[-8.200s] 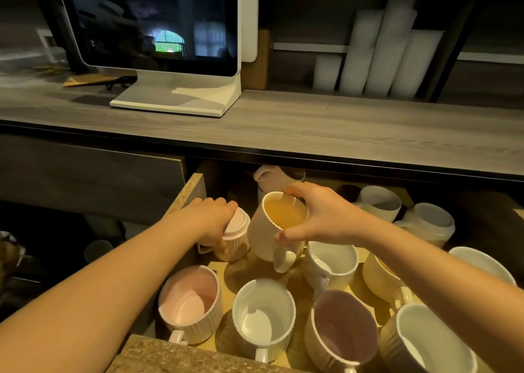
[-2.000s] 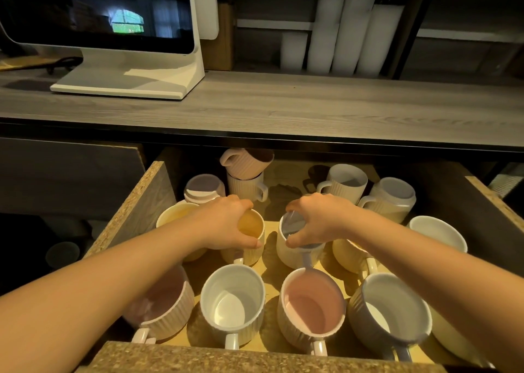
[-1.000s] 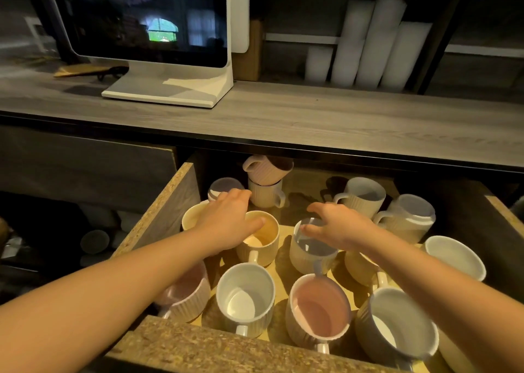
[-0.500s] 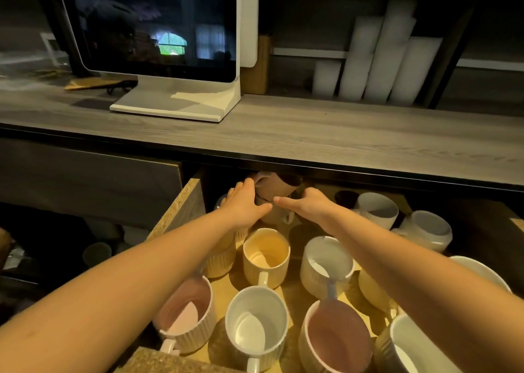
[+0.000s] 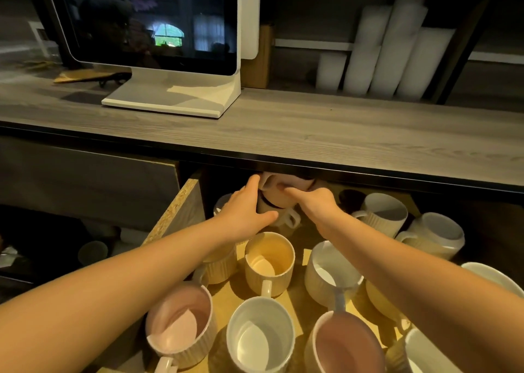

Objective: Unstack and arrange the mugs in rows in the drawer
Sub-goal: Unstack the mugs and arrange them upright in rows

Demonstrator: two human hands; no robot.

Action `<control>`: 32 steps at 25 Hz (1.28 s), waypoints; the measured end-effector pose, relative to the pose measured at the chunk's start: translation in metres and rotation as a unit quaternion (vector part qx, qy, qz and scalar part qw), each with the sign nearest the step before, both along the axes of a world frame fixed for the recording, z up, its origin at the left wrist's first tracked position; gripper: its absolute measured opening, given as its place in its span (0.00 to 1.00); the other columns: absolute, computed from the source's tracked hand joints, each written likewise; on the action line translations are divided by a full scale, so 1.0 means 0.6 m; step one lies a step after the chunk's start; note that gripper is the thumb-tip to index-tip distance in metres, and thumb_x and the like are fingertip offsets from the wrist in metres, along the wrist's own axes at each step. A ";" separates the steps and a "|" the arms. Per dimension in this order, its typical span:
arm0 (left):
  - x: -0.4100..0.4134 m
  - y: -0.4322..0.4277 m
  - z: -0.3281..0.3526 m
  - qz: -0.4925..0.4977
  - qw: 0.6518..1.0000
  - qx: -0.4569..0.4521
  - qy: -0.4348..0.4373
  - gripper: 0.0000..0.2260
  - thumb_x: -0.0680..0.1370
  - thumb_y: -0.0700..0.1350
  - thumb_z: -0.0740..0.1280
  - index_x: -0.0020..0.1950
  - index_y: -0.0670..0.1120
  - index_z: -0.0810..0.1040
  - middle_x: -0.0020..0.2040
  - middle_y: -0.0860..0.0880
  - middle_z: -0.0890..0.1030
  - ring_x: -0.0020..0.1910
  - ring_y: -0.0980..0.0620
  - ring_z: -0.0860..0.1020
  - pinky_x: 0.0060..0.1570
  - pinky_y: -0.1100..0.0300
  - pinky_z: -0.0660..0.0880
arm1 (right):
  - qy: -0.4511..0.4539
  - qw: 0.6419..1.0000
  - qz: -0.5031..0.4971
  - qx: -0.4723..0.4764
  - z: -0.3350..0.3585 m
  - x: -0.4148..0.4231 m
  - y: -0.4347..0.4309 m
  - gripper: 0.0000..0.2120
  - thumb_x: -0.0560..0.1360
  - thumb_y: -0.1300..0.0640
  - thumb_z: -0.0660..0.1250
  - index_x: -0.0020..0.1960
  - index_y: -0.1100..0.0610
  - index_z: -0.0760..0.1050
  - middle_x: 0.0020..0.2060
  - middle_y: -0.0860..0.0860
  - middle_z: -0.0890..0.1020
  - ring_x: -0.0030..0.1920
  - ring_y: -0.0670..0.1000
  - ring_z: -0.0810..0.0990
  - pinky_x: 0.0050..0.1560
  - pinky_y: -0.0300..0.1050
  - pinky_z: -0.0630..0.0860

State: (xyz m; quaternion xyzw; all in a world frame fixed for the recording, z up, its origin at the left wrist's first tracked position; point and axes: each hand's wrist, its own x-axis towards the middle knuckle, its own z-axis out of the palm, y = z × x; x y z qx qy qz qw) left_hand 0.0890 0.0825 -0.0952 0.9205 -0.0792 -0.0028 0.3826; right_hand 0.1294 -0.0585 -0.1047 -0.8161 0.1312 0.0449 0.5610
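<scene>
An open wooden drawer point(image 5: 181, 202) holds several ribbed mugs. At its back a pink mug point(image 5: 279, 184) lies tilted on top of a cream mug point(image 5: 283, 213), partly hidden under the counter edge. My left hand point(image 5: 246, 211) wraps the left side of this stack, fingers on both mugs. My right hand point(image 5: 312, 202) grips the pink mug from the right. In front stand a yellow mug point(image 5: 269, 262), a white mug point(image 5: 329, 273), a pink mug point(image 5: 181, 324), a white mug point(image 5: 261, 338) and a pink mug point(image 5: 343, 344).
A grey wooden counter point(image 5: 312, 128) overhangs the drawer's back. A white monitor point(image 5: 158, 32) and white cup stacks point(image 5: 391, 46) stand on it. More white mugs point(image 5: 385, 213) sit at the drawer's back right. The drawer's left wall is close to my left arm.
Both hands left the second-row mugs and reached to the back stack. They now close tighter on the tilted pink mug and the cream mug under it.
</scene>
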 end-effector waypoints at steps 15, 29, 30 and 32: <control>-0.088 -0.004 0.049 -0.171 0.983 -0.010 0.070 0.40 0.70 0.49 0.74 0.73 0.57 0.53 0.71 0.55 0.66 0.70 0.54 0.67 0.65 0.57 0.69 | -0.094 0.975 0.201 -0.025 0.053 -0.147 -0.116 0.32 0.64 0.48 0.76 0.63 0.43 0.66 0.52 0.39 0.76 0.51 0.42 0.77 0.37 0.31 0.76; -0.055 -0.081 0.029 -0.198 0.978 0.027 -0.052 0.37 0.67 0.50 0.77 0.70 0.56 0.61 0.60 0.58 0.71 0.59 0.58 0.71 0.51 0.68 0.73 | -0.005 0.981 0.193 -0.022 0.071 -0.142 -0.170 0.28 0.68 0.45 0.72 0.65 0.50 0.69 0.53 0.48 0.79 0.51 0.50 0.81 0.47 0.41 0.81; -0.047 -0.083 0.028 -0.201 0.978 0.033 -0.050 0.37 0.67 0.50 0.76 0.70 0.56 0.61 0.62 0.57 0.71 0.60 0.58 0.71 0.52 0.67 0.73 | -0.019 0.986 0.162 -0.027 0.069 -0.136 -0.166 0.27 0.68 0.46 0.72 0.64 0.51 0.70 0.52 0.48 0.79 0.50 0.50 0.81 0.47 0.41 0.81; -0.033 -0.084 0.023 -0.202 0.976 0.068 -0.047 0.36 0.69 0.50 0.74 0.71 0.56 0.59 0.66 0.55 0.70 0.64 0.55 0.70 0.56 0.62 0.73 | -0.046 0.992 0.107 -0.053 0.061 -0.123 -0.161 0.28 0.68 0.48 0.73 0.64 0.52 0.69 0.51 0.48 0.78 0.47 0.48 0.81 0.44 0.39 0.81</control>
